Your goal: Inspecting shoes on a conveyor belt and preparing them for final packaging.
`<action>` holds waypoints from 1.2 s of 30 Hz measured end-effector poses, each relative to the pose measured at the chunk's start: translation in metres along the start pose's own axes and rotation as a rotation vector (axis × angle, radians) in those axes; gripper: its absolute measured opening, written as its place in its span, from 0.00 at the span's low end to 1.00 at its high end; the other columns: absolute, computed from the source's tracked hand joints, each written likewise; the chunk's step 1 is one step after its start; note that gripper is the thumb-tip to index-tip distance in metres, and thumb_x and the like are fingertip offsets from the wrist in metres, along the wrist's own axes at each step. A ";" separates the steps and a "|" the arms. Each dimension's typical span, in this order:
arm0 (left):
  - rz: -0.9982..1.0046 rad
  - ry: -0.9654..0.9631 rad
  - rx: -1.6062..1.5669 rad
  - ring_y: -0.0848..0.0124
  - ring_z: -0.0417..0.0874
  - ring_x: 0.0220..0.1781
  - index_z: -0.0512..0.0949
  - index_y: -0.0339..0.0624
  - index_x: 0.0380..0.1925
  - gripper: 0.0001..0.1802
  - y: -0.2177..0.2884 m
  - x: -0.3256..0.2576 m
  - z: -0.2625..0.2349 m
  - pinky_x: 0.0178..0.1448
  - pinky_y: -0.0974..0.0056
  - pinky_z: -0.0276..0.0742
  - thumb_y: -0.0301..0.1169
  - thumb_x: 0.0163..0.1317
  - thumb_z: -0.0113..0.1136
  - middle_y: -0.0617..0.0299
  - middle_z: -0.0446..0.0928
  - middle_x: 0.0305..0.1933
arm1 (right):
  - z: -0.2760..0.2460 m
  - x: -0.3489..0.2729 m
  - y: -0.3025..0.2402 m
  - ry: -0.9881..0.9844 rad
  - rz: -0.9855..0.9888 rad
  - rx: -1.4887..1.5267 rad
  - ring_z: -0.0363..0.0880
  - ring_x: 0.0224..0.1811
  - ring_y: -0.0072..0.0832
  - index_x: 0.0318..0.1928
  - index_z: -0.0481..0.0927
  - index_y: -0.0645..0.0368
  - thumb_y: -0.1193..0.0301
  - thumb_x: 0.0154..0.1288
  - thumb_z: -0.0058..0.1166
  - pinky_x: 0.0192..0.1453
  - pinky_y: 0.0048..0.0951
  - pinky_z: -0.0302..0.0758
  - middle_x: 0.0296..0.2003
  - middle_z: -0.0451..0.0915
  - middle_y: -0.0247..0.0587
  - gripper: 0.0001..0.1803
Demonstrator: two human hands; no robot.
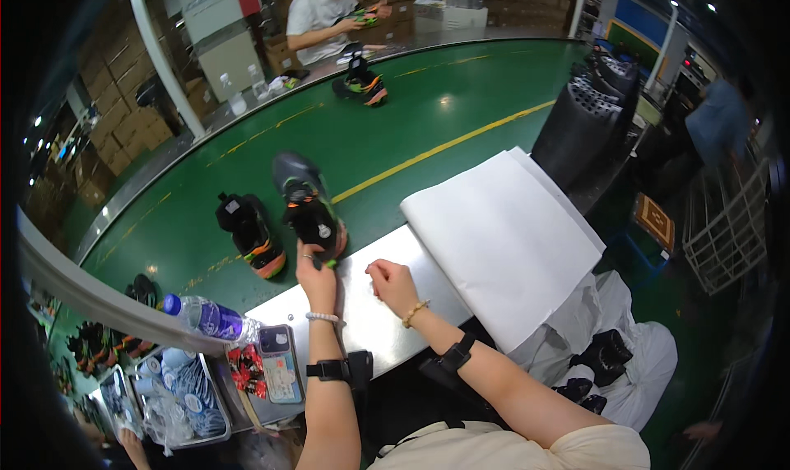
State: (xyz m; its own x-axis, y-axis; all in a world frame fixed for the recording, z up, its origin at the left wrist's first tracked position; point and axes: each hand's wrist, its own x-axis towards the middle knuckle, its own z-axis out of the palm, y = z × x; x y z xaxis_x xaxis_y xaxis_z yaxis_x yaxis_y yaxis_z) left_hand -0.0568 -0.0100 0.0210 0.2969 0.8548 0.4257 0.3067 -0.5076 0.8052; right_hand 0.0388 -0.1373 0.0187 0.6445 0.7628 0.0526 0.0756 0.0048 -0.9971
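Note:
My left hand (317, 277) grips a dark sneaker (306, 192) by its heel end, at the near edge of the green conveyor belt. The sneaker has orange and green trim, and its dark toe points away from me. Just left of it, another sneaker (251, 238) with orange and green on its sole rests on the belt. Above the bare metal tabletop (374, 318), my right hand (392, 285) is closed with the fingers curled in; what it holds, if anything, is hidden.
White paper sheets (502, 248) cover the table's right side. Left stand a water bottle (206, 316), a phone (276, 341) and a tray (226, 421) of blue-white pieces. Across the belt, a person (317, 26) handles a shoe near more sneakers (362, 83). Black perforated cylinders (576, 133) stand right.

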 end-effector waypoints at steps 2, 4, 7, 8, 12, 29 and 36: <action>-0.065 0.063 -0.050 0.43 0.71 0.56 0.73 0.37 0.33 0.12 -0.012 0.019 0.008 0.60 0.57 0.66 0.15 0.46 0.50 0.39 0.70 0.56 | -0.001 -0.001 0.001 -0.007 -0.071 -0.065 0.72 0.14 0.25 0.31 0.79 0.63 0.66 0.65 0.46 0.22 0.28 0.68 0.12 0.73 0.40 0.14; -0.033 0.117 -0.095 0.49 0.74 0.56 0.74 0.36 0.41 0.17 -0.018 0.029 0.013 0.60 0.58 0.66 0.17 0.48 0.49 0.40 0.72 0.55 | -0.002 -0.003 0.002 -0.026 -0.083 -0.047 0.69 0.14 0.17 0.31 0.79 0.64 0.69 0.65 0.47 0.20 0.23 0.66 0.13 0.72 0.35 0.12; -0.091 0.044 -0.550 0.62 0.75 0.54 0.74 0.34 0.48 0.20 -0.018 0.031 0.012 0.59 0.61 0.67 0.18 0.54 0.44 0.48 0.75 0.54 | -0.002 -0.003 0.002 -0.063 -0.106 -0.089 0.69 0.14 0.21 0.33 0.79 0.62 0.69 0.65 0.46 0.21 0.26 0.66 0.13 0.73 0.39 0.11; -0.162 0.037 -0.380 0.64 0.76 0.51 0.74 0.33 0.48 0.17 -0.017 0.029 0.008 0.58 0.63 0.68 0.20 0.58 0.45 0.51 0.76 0.50 | -0.002 -0.003 0.002 -0.017 -0.219 -0.218 0.73 0.15 0.30 0.34 0.79 0.62 0.67 0.65 0.47 0.23 0.31 0.69 0.16 0.75 0.46 0.12; -0.021 0.391 -0.396 0.69 0.76 0.36 0.78 0.29 0.37 0.21 -0.010 0.024 0.006 0.48 0.65 0.71 0.39 0.69 0.45 0.57 0.78 0.34 | -0.002 -0.004 0.000 0.021 -0.220 -0.207 0.76 0.17 0.31 0.34 0.79 0.61 0.66 0.65 0.47 0.26 0.31 0.71 0.16 0.76 0.44 0.12; -0.110 0.129 -0.538 0.70 0.72 0.18 0.71 0.35 0.11 0.34 0.014 0.010 0.015 0.28 0.68 0.68 0.46 0.71 0.37 0.59 0.71 0.14 | -0.005 -0.005 -0.006 -0.037 -0.078 -0.138 0.74 0.15 0.26 0.33 0.79 0.62 0.65 0.66 0.46 0.24 0.27 0.70 0.14 0.74 0.40 0.14; -0.120 -0.146 -0.644 0.76 0.68 0.13 0.67 0.39 0.06 0.36 0.001 0.018 0.027 0.19 0.72 0.61 0.49 0.71 0.38 0.62 0.67 0.08 | -0.005 -0.003 -0.005 -0.041 -0.094 -0.113 0.76 0.17 0.31 0.33 0.78 0.63 0.65 0.66 0.45 0.25 0.31 0.71 0.15 0.75 0.45 0.14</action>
State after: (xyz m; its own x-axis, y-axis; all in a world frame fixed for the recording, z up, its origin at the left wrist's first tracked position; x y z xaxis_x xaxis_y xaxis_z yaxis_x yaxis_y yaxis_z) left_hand -0.0265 0.0021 0.0186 0.4279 0.8546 0.2941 -0.2423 -0.2051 0.9483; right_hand 0.0404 -0.1430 0.0237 0.5993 0.7880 0.1408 0.2208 0.0063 -0.9753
